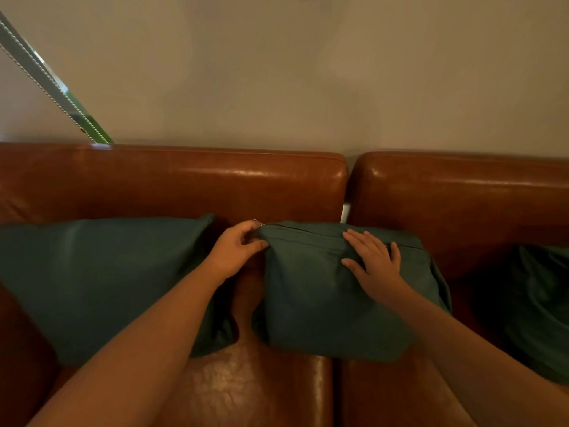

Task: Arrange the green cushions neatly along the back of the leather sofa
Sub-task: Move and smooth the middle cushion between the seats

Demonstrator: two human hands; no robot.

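Three green cushions lean against the brown leather sofa back [215, 183]. The left cushion [92, 278] stands against the left back panel. The middle cushion [317, 303] sits across the gap between the two seat pads, zipper edge up. My left hand [235, 251] pinches its top left corner by the zipper pull. My right hand [374, 260] lies flat with spread fingers on its upper front face. A third cushion [542, 309] slumps at the far right, partly cut off by the frame edge.
A plain wall [308, 72] rises right behind the sofa. A window frame with a bead chain [52, 84] slants at the upper left. The worn leather seat [240, 386] shows between my forearms.
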